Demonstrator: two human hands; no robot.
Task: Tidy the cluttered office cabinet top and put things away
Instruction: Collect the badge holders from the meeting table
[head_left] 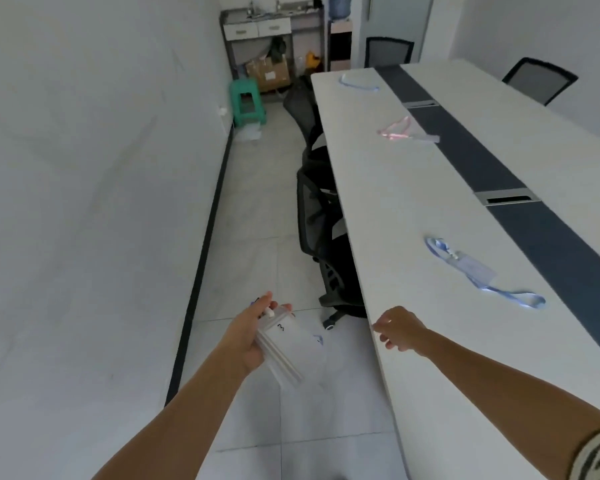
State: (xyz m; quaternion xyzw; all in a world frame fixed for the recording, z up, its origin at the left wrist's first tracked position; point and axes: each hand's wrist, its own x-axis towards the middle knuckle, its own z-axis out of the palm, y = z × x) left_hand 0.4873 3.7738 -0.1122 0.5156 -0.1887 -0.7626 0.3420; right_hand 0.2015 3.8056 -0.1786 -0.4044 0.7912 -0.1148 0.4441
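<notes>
My left hand (248, 336) grips a stack of clear plastic badge holders (284, 348) over the floor, left of the long white table (413, 237). My right hand (399, 329) hovers at the table's near left edge, fingers loosely curled and holding nothing. On the table lie a blue lanyard with a clear badge (478, 271) closest to me, a pink lanyard with badge (404, 129) farther along, and another blue lanyard (357, 81) at the far end.
Black mesh chairs (321, 209) are tucked under the table's left side. A dark strip with cable slots (499, 174) runs down the table's middle. A green stool (248, 100), cardboard boxes and a grey cabinet (257, 26) stand at the far wall.
</notes>
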